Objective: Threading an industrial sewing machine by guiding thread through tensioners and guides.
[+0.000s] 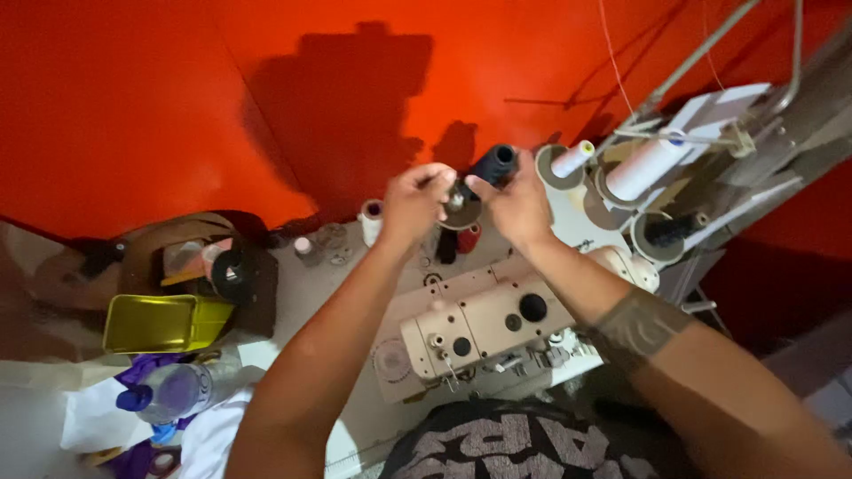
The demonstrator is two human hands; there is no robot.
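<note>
a big red wall [160, 98] stands behind the cream sewing machine [484, 324]. just above the machine, the right hand [517, 206] is closed around a dark thread cone [493, 166]. the left hand [414, 204] pinches the cone's round base [461, 208]. a yellow tin [164, 322] sits far left of the machine.

Dark thread spool's [493, 166] lower end behind right hand [515, 206]; thread stand [710, 53] cut off at the top edge.
</note>
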